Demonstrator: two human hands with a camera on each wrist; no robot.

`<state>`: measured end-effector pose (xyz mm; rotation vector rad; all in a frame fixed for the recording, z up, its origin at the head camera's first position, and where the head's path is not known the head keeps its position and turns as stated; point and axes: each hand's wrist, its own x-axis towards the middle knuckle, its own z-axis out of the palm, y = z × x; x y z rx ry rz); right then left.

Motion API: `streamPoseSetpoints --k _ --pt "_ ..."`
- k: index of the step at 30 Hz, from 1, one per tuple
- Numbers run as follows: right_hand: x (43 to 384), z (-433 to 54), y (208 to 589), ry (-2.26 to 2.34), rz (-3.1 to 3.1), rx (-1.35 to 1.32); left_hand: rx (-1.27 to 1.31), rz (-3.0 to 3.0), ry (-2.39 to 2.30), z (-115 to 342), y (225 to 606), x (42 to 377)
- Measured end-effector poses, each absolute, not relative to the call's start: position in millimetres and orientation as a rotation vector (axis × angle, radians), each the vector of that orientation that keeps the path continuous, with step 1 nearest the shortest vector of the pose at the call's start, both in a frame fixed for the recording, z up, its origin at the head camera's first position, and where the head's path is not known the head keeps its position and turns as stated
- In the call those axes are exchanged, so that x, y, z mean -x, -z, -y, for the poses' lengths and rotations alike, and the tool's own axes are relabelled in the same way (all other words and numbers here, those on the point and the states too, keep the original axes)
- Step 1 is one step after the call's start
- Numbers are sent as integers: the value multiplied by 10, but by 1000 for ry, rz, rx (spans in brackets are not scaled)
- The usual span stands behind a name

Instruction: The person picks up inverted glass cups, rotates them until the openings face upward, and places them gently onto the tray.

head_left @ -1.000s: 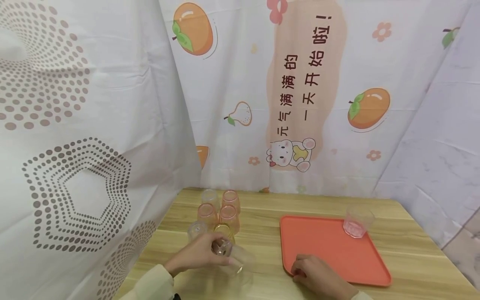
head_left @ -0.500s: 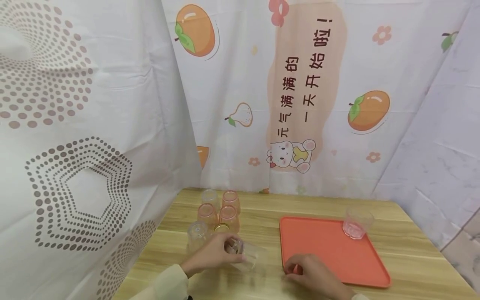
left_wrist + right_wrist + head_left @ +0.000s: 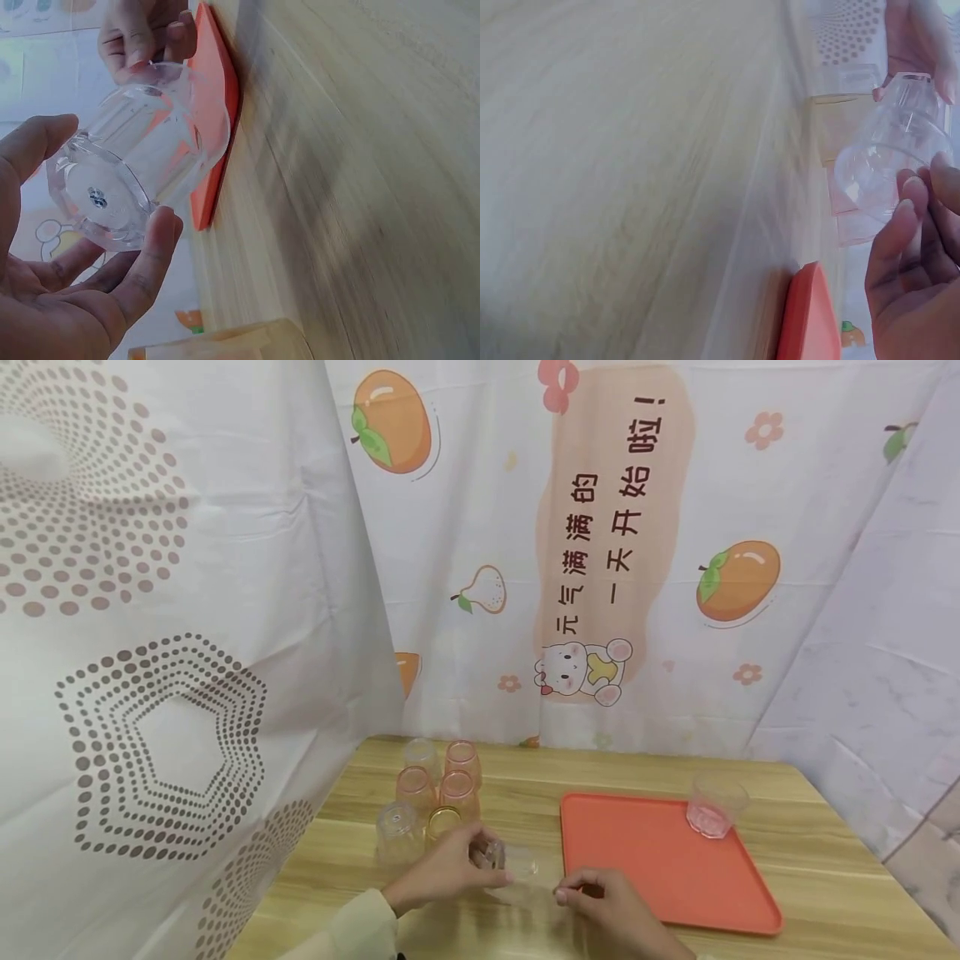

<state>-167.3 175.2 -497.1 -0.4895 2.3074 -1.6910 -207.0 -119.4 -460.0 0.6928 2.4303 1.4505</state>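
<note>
In the head view my left hand holds a clear drinking glass by its base, tipped on its side with the mouth toward the right. The left wrist view shows my thumb and fingers around the base of the glass. My right hand is at the mouth end, and in the right wrist view its thumb and fingertips pinch the rim of the glass. The glass is held over the wooden table, between the upturned glasses and the tray.
Several upturned glasses stand at the left: a clear one, a yellow one, pink ones and another clear one behind. An orange-red tray lies at the right, with an upright pinkish clear glass at its far right corner.
My left hand has carried the clear glass to the right, away from the upturned glasses. My right hand has moved left from the tray's edge to the glass's rim.
</note>
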Motion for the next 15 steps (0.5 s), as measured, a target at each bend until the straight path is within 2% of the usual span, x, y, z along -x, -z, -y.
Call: streamPoseSetpoints --k 7,15 --pt "1681 -1771 4941 1886 -2065 298 -690 -2418 -1476 1138 4642 2071" --pt "1686 -1810 4943 1979 -2085 208 -744 -2365 -1512 1002 4659 2132"
